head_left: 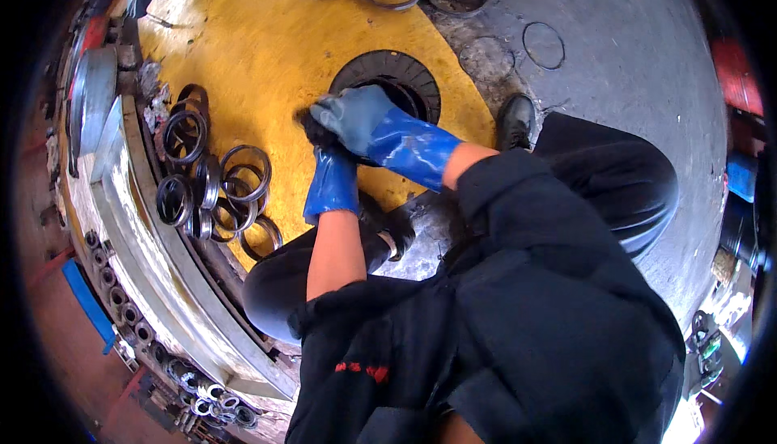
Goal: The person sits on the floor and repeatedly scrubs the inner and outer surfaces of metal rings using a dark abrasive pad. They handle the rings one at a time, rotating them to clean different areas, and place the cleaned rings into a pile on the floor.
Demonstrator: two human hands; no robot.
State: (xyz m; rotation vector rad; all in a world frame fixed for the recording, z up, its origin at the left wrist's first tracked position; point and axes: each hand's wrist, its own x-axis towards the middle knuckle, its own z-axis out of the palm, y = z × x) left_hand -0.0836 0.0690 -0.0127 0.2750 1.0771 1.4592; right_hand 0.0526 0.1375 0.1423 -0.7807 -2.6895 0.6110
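While rings (pixel 209 182) lie nearby, right grip (pixel 353 117) clamps a dark wad (pixel 312 126), left grip (pixel 334 161) unclear.

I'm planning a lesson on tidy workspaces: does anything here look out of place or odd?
Perhaps the thin ring: it lies loose on the grey floor, right of the yellow floor, away from the heaped rings at left. That heap looks untidy too, its rings overlapping and leaning.

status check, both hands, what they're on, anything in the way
Gloved right hand and left hand together at dark clump, grips unclear. Wide-rimmed black ring on yellow floor, partly hidden behind them. Metal rings at left, apart from hands.
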